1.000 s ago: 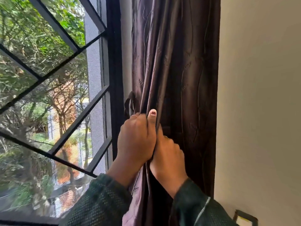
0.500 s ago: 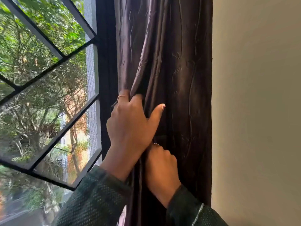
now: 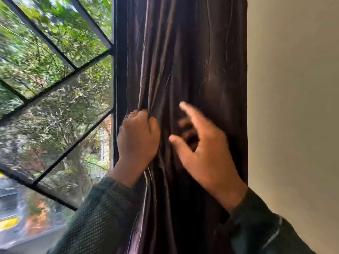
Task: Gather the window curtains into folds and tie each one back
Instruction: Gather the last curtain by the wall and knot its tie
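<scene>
My left hand (image 3: 138,138) grips gathered folds of the dark brown satin curtain (image 3: 185,70), my right hand (image 3: 203,149) hovers spread; no tie-back visible, tying apparently outstanding.

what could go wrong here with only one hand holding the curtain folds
1. Only the left hand grips the gathered folds at the window-side edge of the curtain; the right hand is open and blurred in front of the fabric, so the pleats may slip loose.
2. The wall-side part of the curtain hangs ungathered, so a tie made now could miss it.
3. No tie-back shows in this view, so finding it one-handed may be awkward.
</scene>
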Action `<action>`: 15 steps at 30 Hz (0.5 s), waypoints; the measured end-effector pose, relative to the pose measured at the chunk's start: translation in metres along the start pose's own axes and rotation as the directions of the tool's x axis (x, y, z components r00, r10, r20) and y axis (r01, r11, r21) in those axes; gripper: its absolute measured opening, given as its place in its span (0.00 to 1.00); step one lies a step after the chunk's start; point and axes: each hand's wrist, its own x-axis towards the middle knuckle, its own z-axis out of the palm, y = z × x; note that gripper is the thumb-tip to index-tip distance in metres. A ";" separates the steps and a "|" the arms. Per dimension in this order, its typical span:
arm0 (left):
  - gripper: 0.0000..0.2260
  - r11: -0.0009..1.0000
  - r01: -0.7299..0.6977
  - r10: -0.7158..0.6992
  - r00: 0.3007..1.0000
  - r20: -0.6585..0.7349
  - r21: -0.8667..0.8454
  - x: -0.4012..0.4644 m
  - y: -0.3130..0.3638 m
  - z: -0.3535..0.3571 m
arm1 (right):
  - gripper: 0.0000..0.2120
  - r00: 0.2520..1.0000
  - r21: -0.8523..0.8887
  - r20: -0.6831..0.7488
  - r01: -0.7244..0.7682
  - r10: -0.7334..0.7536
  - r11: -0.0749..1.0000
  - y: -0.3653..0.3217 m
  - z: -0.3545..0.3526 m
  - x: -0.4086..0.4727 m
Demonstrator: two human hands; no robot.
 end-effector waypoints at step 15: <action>0.15 0.994 -0.095 0.096 0.995 0.018 -0.050 -0.015 0.051 -0.028 | 0.06 0.986 0.242 0.028 -0.166 0.164 0.956 0.019 -0.010 0.012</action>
